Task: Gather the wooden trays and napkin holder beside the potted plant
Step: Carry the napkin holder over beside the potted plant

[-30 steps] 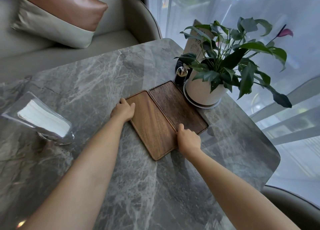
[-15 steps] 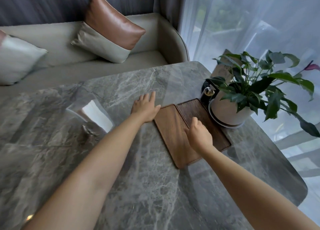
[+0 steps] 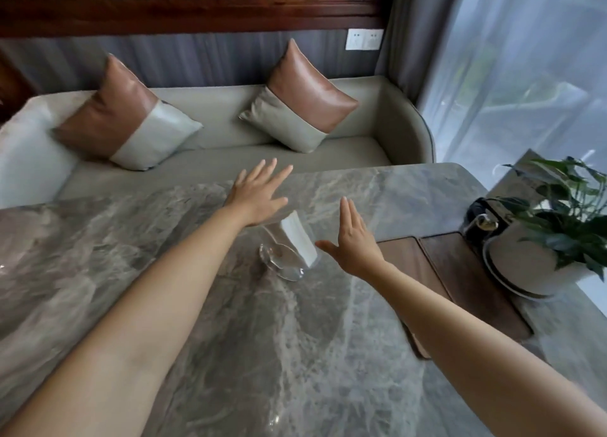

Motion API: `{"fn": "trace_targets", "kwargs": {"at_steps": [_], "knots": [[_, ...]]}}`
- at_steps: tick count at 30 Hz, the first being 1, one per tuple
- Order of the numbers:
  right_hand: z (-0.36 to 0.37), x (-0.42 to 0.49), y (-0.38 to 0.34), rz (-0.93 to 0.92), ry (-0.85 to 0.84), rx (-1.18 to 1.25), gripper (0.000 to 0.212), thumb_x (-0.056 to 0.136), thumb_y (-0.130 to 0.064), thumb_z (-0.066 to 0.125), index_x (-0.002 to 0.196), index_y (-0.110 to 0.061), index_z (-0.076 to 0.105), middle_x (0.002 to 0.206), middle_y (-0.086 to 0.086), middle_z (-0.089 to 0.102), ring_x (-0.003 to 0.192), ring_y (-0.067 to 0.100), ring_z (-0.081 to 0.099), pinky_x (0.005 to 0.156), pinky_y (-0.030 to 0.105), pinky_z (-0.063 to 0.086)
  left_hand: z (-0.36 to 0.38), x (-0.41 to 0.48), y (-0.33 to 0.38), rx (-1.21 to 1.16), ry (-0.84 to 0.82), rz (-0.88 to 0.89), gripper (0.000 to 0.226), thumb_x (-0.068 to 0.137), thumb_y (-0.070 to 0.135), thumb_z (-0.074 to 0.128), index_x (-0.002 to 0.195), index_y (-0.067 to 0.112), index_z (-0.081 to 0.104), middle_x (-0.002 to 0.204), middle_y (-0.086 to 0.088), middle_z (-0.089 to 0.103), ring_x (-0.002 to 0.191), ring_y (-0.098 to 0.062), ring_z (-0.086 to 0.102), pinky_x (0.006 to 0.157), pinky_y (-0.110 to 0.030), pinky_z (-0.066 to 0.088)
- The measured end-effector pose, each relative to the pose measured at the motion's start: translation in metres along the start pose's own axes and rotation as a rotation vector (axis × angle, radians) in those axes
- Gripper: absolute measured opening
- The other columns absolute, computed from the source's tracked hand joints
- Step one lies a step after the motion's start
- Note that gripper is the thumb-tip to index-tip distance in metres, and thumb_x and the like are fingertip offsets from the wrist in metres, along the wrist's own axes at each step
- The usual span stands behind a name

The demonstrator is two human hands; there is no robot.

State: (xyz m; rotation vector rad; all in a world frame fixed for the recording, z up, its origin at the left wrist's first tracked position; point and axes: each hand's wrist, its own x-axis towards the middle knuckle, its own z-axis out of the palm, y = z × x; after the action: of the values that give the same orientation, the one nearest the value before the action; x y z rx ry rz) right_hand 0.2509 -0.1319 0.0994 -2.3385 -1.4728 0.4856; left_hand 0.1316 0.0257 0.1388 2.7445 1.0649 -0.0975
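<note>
Head view showed both hands over the grey veined marble table [image 3: 295, 354], on either side of the clear glass napkin holder with its stack of white napkins [image 3: 290, 247]. Left hand [image 3: 259, 196] was flat, fingers spread, holding nothing, above the holder's far left side. Right hand [image 3: 353, 241] was likewise empty, palm turned inward just beside the holder's right side; contact could not be told.

The two dark rectangular wooden trays [image 3: 437, 279] lay side by side, touching along one long edge, right beside the white pot of the green leafy potted plant [image 3: 538, 256] at the table's right edge. A small black item with a metal top [image 3: 481, 223] sat behind the trays, against the pot.

Judgement: trays looked already gathered; the napkin holder was the step in hand, reach underway, no grip yet. Next move called for closing both palms on the glass sides, keeping it upright so napkins stayed in, then setting it next to the trays without knocking leaves.
</note>
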Motion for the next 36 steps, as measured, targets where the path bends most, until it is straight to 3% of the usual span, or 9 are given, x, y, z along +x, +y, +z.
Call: {"fn": "trace_targets", "kwargs": {"at_steps": [5, 11, 13, 16, 20, 22, 27, 32, 36], "knots": [[0.026, 0.011, -0.025, -0.021, -0.076, 0.013, 0.096, 0.087, -0.044, 0.05, 0.142, -0.004, -0.017, 0.156, 0.01, -0.014, 0.144, 0.019, -0.012, 0.117, 0.03, -0.001, 0.021, -0.004, -0.036, -0.043, -0.198, -0.061, 0.09, 0.088, 0.035, 0.059, 0.15, 0.033, -0.006, 0.162, -0.002, -0.008, 0.15, -0.02, -0.008, 0.12, -0.047, -0.001], [0.05, 0.015, -0.034, 0.034, -0.146, 0.081, 0.098, 0.086, -0.036, 0.055, 0.142, -0.006, -0.019, 0.157, 0.008, -0.014, 0.145, 0.02, -0.007, 0.117, 0.029, 0.002, 0.047, 0.005, -0.049, -0.099, -0.307, -0.058, 0.103, 0.08, 0.013, 0.066, 0.15, 0.032, -0.007, 0.162, -0.003, -0.007, 0.15, -0.022, -0.004, 0.121, -0.048, 0.002], [0.056, 0.016, -0.036, 0.054, -0.136, 0.118, 0.097, 0.086, -0.031, 0.057, 0.142, -0.008, -0.019, 0.158, 0.009, -0.008, 0.145, 0.024, 0.002, 0.117, 0.033, 0.012, 0.056, 0.011, -0.05, -0.14, -0.307, -0.048, 0.106, 0.078, 0.012, 0.069, 0.15, 0.034, -0.006, 0.162, -0.003, -0.006, 0.15, -0.022, -0.001, 0.121, -0.048, 0.005], [0.06, 0.019, -0.035, 0.088, -0.082, 0.149, 0.095, 0.086, -0.023, 0.058, 0.144, -0.013, -0.016, 0.153, 0.014, 0.015, 0.137, 0.03, 0.027, 0.108, 0.039, 0.032, 0.067, 0.019, -0.051, -0.28, -0.276, -0.04, 0.109, 0.073, 0.013, 0.077, 0.15, 0.038, 0.003, 0.162, -0.001, 0.003, 0.149, -0.024, 0.013, 0.12, -0.049, 0.018], [0.064, 0.019, -0.03, 0.097, -0.043, 0.148, 0.093, 0.086, -0.017, 0.058, 0.144, -0.017, -0.014, 0.142, 0.017, 0.031, 0.125, 0.032, 0.04, 0.1, 0.041, 0.04, 0.073, 0.025, -0.048, -0.437, -0.156, -0.038, 0.098, 0.064, 0.013, 0.084, 0.145, 0.028, 0.031, 0.15, -0.008, 0.037, 0.135, -0.027, 0.041, 0.111, -0.041, 0.037], [0.064, 0.019, -0.027, 0.091, -0.039, 0.158, 0.092, 0.086, -0.016, 0.058, 0.145, -0.019, -0.013, 0.14, 0.018, 0.034, 0.123, 0.032, 0.041, 0.099, 0.042, 0.041, 0.073, 0.023, -0.045, -0.413, -0.13, -0.054, 0.09, 0.062, 0.015, 0.086, 0.139, 0.023, 0.04, 0.141, -0.011, 0.045, 0.128, -0.029, 0.046, 0.107, -0.039, 0.04], [0.06, 0.011, -0.016, 0.07, -0.013, 0.19, 0.091, 0.084, -0.012, 0.061, 0.146, -0.026, -0.005, 0.13, 0.017, 0.041, 0.118, 0.031, 0.043, 0.098, 0.042, 0.041, 0.07, 0.009, -0.035, -0.391, -0.122, -0.077, 0.077, 0.057, 0.027, 0.089, 0.121, 0.019, 0.047, 0.126, -0.012, 0.05, 0.115, -0.031, 0.051, 0.101, -0.045, 0.044], [0.034, -0.01, 0.0, 0.03, 0.028, 0.218, 0.09, 0.083, -0.011, 0.061, 0.146, -0.028, -0.002, 0.132, 0.016, 0.041, 0.119, 0.03, 0.042, 0.1, 0.04, 0.038, 0.055, -0.005, -0.008, -0.39, -0.105, -0.033, 0.072, 0.059, 0.029, 0.088, 0.118, 0.019, 0.048, 0.113, -0.004, 0.047, 0.112, -0.029, 0.052, 0.097, -0.046, 0.046], [-0.001, -0.033, 0.021, 0.03, 0.058, 0.243, 0.092, 0.082, -0.012, 0.063, 0.146, -0.028, -0.001, 0.134, 0.017, 0.041, 0.122, 0.03, 0.041, 0.102, 0.036, 0.035, 0.036, -0.012, 0.027, -0.369, -0.085, 0.043, 0.074, 0.06, 0.035, 0.086, 0.122, 0.02, 0.048, 0.122, -0.009, 0.05, 0.114, -0.029, 0.052, 0.098, -0.042, 0.045]]}}
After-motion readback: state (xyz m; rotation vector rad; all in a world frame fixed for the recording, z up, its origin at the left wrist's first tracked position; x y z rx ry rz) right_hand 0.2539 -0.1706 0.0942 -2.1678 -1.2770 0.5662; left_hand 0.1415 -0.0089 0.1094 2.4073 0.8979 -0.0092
